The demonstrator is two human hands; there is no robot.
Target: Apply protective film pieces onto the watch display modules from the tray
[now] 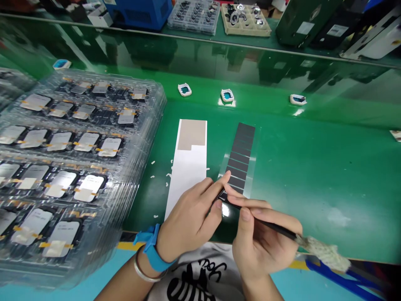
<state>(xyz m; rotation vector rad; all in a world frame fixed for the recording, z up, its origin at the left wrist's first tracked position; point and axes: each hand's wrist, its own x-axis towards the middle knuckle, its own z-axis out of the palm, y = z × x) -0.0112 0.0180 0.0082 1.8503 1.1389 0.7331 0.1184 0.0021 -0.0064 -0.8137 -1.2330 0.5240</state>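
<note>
My right hand (266, 238) is closed round a slim pair of black tweezers (277, 228), whose rear end is wrapped in pale cloth (326, 251). The tips point left, toward my left fingertips. Thumb and forefinger of my left hand (194, 213) pinch a small dark part (221, 195), mostly hidden by the fingers. Just beyond both hands lies a clear sheet with a column of black rectangular stickers (239, 161). A white backing strip (189, 167) with a beige-grey patch at its far end runs partly under my left hand.
At left stands a stack of clear plastic trays (131, 175) holding several small screens. Small white frames (227, 95) sit along the back of the green table (328, 175). Paper scraps (152, 177) lie near the strip. A shelf behind holds a parts tray (246, 25) and boxes.
</note>
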